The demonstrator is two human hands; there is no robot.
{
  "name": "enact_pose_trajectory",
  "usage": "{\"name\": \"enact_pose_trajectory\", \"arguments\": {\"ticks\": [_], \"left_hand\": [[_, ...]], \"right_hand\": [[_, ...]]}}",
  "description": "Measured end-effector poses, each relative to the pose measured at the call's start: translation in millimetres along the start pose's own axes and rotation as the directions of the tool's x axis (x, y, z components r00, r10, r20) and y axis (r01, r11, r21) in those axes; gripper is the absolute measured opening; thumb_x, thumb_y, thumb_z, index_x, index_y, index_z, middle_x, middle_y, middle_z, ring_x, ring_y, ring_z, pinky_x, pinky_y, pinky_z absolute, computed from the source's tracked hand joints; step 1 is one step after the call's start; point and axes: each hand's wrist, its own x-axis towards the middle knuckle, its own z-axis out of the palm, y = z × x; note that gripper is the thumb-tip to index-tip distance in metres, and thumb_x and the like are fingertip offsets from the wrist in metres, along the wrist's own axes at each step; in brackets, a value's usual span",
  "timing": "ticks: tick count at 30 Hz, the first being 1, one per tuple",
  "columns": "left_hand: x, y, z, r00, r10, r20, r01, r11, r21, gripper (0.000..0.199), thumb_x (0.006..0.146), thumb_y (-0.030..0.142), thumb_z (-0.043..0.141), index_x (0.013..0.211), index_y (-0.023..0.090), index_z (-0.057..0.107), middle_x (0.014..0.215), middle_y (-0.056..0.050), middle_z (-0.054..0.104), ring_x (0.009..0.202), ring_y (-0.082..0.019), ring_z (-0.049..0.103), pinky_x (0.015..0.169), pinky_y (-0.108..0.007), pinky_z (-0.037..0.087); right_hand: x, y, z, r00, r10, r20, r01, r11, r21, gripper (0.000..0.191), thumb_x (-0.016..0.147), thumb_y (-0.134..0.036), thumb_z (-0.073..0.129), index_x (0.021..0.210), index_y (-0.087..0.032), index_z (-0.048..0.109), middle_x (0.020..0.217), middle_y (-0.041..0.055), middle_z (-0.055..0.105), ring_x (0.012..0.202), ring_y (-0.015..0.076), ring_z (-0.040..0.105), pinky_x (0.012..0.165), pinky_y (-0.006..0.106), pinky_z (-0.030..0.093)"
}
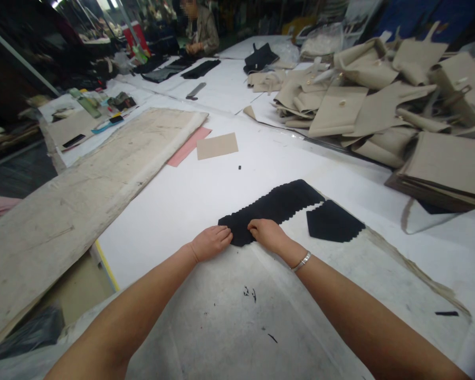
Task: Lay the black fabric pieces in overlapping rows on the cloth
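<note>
Your left hand (212, 243) rests at the near left end of a long black strip of flexible sheet material with scalloped long edges (285, 203). Its fingers are extended and close together, with the tips on the strip; you cannot tell from this view whether this grip has hold of it. Your right hand (269, 235), with a silver-coloured metal band (301, 261) at the wrist, is positioned at the near edge of the strip. Its fingers are bent inward, leaving little opening in the grip; whether material is pinched between them cannot be told.

The strip lies flat on the bench (154, 221) in front of you, running from the left hand away to the right. Just beside its far right end is a smaller black angular piece with a partly scalloped edge (334, 221), lying on a grey, worn sheet (229, 316) that covers the near part of the bench. Beyond the strip, locate a small black scrap (239, 167) and a flat beige rectangular panel (217, 146). A long off-white padded board (103, 158) is on your left; a heap of beige sheet pieces (340, 111) is on your far right
</note>
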Motion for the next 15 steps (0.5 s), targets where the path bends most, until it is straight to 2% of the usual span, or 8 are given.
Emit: {"name": "enact_pose_trajectory", "arguments": {"ticks": [6,15], "left_hand": [[-7.3,-2.1,3.7,0.998,0.053,-0.017,-0.053,0.999,0.006,0.024,0.085,0.013,0.041,0.102,0.011,0.058,0.107,-0.012,0.063,0.101,-0.020,0.057,0.085,-0.037,0.048],[-8.2,-1.5,3.5,0.999,0.038,0.004,-0.038,0.999,-0.020,0.026,0.085,0.011,0.042,0.105,0.010,0.057,0.108,-0.015,0.062,0.102,-0.022,0.057,0.085,-0.038,0.048]], "right_hand": [[-0.3,7.1,7.3,0.999,0.001,-0.037,0.000,0.999,0.037,0.022,0.081,-0.021,0.046,0.092,-0.021,0.066,0.093,0.0027,0.068,0.083,0.0156,0.059,0.070,0.022,0.037],[1.4,2.7,5.3,0.998,0.055,-0.031,-0.054,0.998,0.030,0.014,0.079,-0.027,0.052,0.084,-0.020,0.063,0.081,0.0025,0.066,0.073,0.0148,0.057,0.062,0.023,0.034]]}}
